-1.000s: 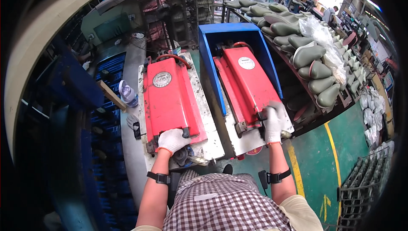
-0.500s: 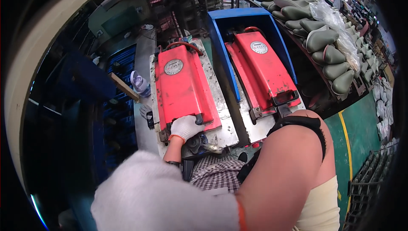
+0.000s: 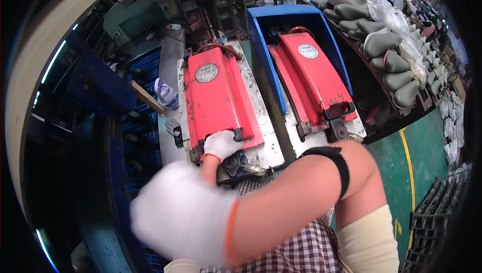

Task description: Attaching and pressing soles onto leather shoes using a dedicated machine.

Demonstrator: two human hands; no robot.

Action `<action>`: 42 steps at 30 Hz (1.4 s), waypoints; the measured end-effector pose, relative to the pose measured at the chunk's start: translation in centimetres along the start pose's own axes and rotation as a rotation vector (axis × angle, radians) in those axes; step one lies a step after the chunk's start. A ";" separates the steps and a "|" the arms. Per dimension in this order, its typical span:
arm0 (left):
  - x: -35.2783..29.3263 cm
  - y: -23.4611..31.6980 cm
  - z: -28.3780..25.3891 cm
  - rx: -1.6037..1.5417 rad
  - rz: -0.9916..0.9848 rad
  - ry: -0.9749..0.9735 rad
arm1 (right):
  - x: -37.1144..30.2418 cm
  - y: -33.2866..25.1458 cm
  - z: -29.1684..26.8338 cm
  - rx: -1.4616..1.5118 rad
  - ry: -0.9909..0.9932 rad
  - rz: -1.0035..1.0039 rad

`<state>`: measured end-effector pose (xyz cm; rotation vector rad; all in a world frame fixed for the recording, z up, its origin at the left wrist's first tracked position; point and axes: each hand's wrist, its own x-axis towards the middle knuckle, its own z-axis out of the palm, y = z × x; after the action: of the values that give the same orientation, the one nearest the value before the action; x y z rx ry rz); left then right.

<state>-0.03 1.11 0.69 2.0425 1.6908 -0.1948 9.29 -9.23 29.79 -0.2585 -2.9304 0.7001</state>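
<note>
Left hand [image 3: 221, 145] closed on the handle at the near end of the left red mould [image 3: 218, 97] — long axis runs away from the person. Right hand [image 3: 183, 212] blurred, raised near camera, empty — grip unclear.

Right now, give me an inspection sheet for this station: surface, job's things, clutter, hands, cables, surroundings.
Surface: worn metal bench plate under two red moulds.
Job's things: left red mould and right red mould, both shut; the right one sits in a blue housing.
Clutter: a small clear bottle left of the bench.
Hands: left hand, in a white glove, rests on the near handle of the left red mould. Right hand, gloved and blurred, is raised close to the camera and holds nothing visible.
Cables: a red hose loops behind the left red mould.
Surroundings: green boot shapes on a rack at right; green floor with a yellow line.
</note>
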 end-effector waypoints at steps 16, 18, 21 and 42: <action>-0.4 -0.6 -0.1 -0.035 0.097 -0.007 | -12.3 20.5 33.8 0.967 0.153 1.095; -0.4 -0.6 -0.2 -0.026 0.100 -0.011 | -11.9 19.7 34.9 1.015 0.171 1.095; -0.5 -1.1 0.4 -0.032 0.116 0.035 | -9.3 15.8 33.1 1.288 0.059 1.129; -5.6 -0.4 -15.4 0.006 0.558 0.769 | -6.3 22.3 27.6 0.531 0.772 1.029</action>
<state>-4.58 3.04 16.28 2.6882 1.3726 0.8637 14.30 -2.92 -5.30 -1.5709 -1.6577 1.0916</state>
